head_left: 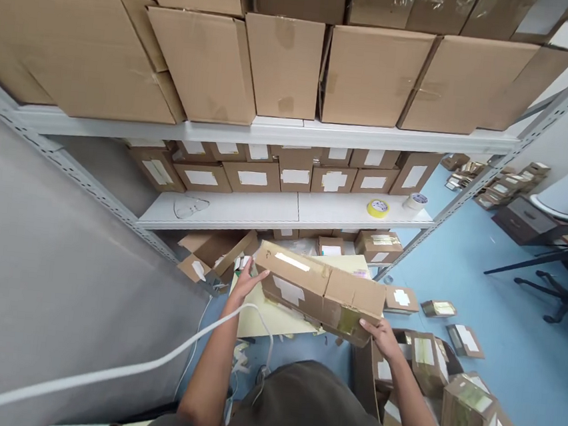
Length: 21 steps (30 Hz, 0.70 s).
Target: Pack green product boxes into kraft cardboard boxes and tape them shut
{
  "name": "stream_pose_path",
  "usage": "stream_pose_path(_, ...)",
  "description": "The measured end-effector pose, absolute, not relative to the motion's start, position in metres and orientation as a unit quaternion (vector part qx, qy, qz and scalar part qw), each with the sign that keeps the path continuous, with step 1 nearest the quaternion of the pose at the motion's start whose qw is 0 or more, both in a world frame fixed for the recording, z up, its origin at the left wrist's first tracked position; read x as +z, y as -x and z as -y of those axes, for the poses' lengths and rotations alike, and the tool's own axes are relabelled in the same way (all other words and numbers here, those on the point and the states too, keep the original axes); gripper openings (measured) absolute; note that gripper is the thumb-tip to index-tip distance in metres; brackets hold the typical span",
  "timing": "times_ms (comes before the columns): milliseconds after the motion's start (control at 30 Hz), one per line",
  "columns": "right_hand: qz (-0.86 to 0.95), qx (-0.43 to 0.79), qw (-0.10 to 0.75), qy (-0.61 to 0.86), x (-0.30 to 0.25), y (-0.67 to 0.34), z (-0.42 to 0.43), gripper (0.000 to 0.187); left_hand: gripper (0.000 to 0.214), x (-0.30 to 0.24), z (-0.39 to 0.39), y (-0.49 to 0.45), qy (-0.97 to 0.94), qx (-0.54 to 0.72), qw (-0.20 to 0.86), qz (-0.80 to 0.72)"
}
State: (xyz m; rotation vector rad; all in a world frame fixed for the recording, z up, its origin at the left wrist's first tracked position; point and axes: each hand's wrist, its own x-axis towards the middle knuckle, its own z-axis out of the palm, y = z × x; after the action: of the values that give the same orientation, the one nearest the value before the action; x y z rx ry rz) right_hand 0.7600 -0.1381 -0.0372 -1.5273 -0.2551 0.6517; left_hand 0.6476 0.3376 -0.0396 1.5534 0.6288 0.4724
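Note:
I hold a long brown cardboard box (317,290) with white labels at both ends, level above a pale yellow sheet (274,319) on the floor. My left hand (247,280) grips its left end, fingers curled round the edge. My right hand (377,332) holds the lower right corner, fingers wrapped under it. The box sits just below and in front of the white metal shelf unit (289,210).
Large cardboard boxes (288,66) fill the top shelf; small labelled boxes (295,176) line the middle shelf, with a yellow tape roll (378,208) and a white one (416,201). Small boxes (466,405) litter the blue floor at right. A white cable (97,376) crosses at left.

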Motion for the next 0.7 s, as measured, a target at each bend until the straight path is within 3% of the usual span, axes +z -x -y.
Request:
stream_pose_path(233,0.112,0.220,0.656,0.713,-0.054,-0.762,0.095,0.051,0.094,-0.071,-0.356,-0.585,-0.624,0.276,0.667,-0.298)
stream_pose_path(367,0.142,0.261,0.624,0.723,-0.069,-0.777,0.056,0.045,0.084,-0.083,-0.365,-0.525,-0.614,0.309,0.650,-0.325)
stream_pose_path(700,0.193,0.258,0.637,0.700,-0.113,-0.794,-0.039,0.070,0.083,-0.116,-0.343,-0.479,-0.562,0.350,0.604,-0.442)
